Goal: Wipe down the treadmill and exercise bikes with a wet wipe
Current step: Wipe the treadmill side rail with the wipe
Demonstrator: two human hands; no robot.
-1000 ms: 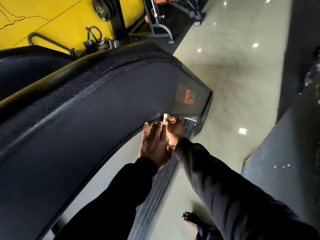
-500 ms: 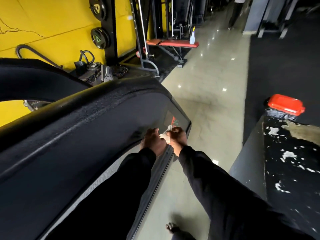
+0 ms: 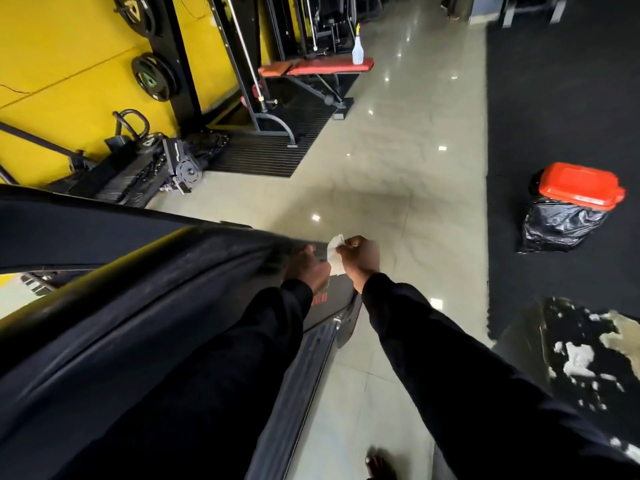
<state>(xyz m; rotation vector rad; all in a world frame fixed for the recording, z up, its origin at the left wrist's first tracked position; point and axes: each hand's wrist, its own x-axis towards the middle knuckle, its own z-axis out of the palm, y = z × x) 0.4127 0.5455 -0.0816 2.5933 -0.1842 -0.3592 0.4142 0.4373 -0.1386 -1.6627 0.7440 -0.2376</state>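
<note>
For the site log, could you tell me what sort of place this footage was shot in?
Most likely a gym. Weight plates hang on a rack against the yellow wall, a red padded bench stands beyond, and the person's right hand holds a white wipe at the end of a black treadmill.

The floor is glossy pale tile, with black rubber matting along its right side. The bin, red-lidded and lined with a black bag, stands on that matting. Left of the bin, across the tile, a black treadmill stands on the floor. Beyond the bin and to its left, a red bench stands on a ribbed black mat, with a spray bottle on its pad.
</note>
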